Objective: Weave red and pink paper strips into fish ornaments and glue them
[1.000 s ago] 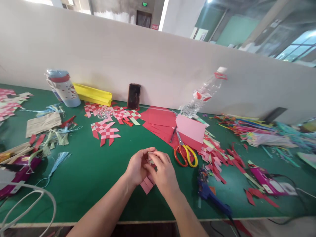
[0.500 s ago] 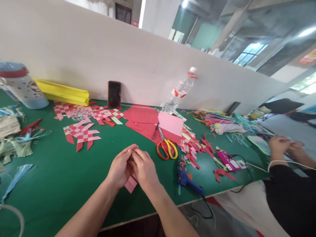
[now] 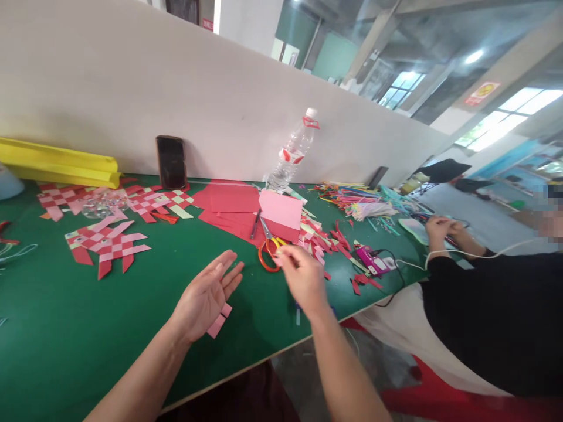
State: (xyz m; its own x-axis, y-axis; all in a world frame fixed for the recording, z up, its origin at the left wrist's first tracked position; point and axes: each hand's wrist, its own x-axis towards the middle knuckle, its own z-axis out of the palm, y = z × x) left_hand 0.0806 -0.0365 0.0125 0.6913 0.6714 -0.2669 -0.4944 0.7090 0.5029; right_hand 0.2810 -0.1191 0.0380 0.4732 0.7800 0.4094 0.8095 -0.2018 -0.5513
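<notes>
My left hand (image 3: 204, 296) hovers open, palm up and fingers stretched, just above a small pink woven paper piece (image 3: 219, 319) lying on the green table (image 3: 53, 328). My right hand (image 3: 301, 275) is stretched out to the right, its fingers pinched together at the handles of the orange and yellow scissors (image 3: 268, 253). The scissors lie flat beside a pink sheet (image 3: 281, 208) on red paper sheets (image 3: 229, 202). What the right fingertips hold is hidden.
Woven red and pink pieces (image 3: 108, 243) lie at the left, a yellow paper roll (image 3: 57, 164), a phone (image 3: 171, 162) and a water bottle (image 3: 292, 152) by the back wall. Paper scraps (image 3: 334, 240) and coloured strips (image 3: 356, 202) lie right. A co-worker in black (image 3: 484, 316) sits there.
My hands have come apart. The left has opened and let the pink woven piece drop to the table; the right has moved right to the scissors. The view has turned to the right.
</notes>
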